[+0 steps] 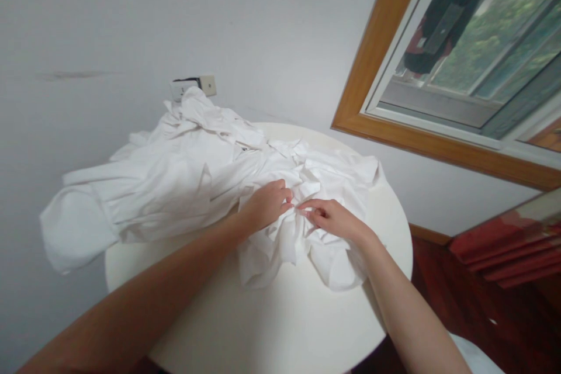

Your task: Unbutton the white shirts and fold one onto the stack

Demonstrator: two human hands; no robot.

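Note:
A crumpled white shirt (337, 169) lies spread over the round table. My left hand (266, 205) is closed on its cloth, fingers bunched near the middle of the front. Just to the right, my right hand (331, 217) pinches the same part of the shirt between thumb and forefinger. The two hands' fingertips almost meet. Whatever small detail lies between them is too small to make out. Folds of the shirt hang toward me below both hands.
More white clothing (166, 187) is heaped on the left, its end sticking out past the edge of the white round table (280, 327). Behind stands a wall with a socket (208, 85). A wood-framed window (372, 70) is at right, with a red curtain (504, 245) below.

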